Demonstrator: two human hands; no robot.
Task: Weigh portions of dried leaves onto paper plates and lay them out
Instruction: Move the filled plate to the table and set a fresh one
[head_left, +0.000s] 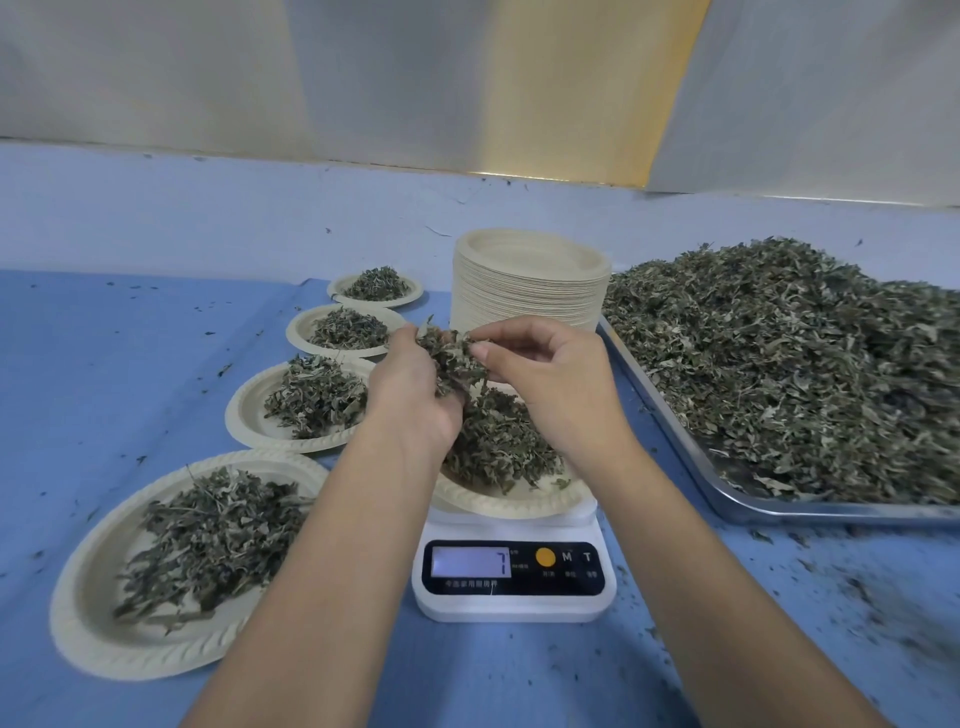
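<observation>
A white digital scale (511, 577) stands at the front centre, its display reading 7. On it sits a paper plate (511, 501) with a heap of dried leaves (498, 441). Above that plate my left hand (415, 389) holds a clump of dried leaves (449, 353) in its curled fingers. My right hand (550, 374) pinches leaves at the top of the same clump. A big pile of loose dried leaves (795, 364) fills a metal tray (737, 506) on the right.
Several filled paper plates lie in a row on the left, from the near plate (88, 613) to the far plate (410, 296). A tall stack of paper plates (530, 291) stands behind the scale. Leaf crumbs dot the blue table cover (104, 364).
</observation>
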